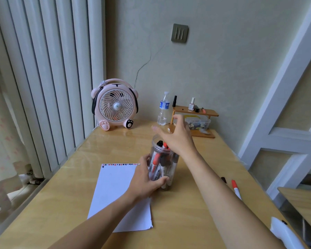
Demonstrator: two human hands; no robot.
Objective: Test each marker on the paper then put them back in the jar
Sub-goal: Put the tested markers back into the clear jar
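A clear plastic jar [167, 165] with several red and black markers stands open on the wooden table [187, 212]. My left hand [144, 178] grips the jar's side low down, fingers wrapped around it. My right hand [178, 137] hovers over the jar's mouth with fingers and thumb spread, holding nothing I can see; a red marker cap [165, 145] pokes up just under it. White paper [113, 191] lies left of the jar, with a row of red and black marks along its top edge. A black marker [223, 179] and a red marker [235, 189] lie on the table to the right.
A pink fan [115, 106], a water bottle [163, 110] and a small wooden shelf [196, 112] over a plastic box [198, 123] stand at the back by the wall. A radiator runs along the left. A white object [285, 234] lies at the near right corner.
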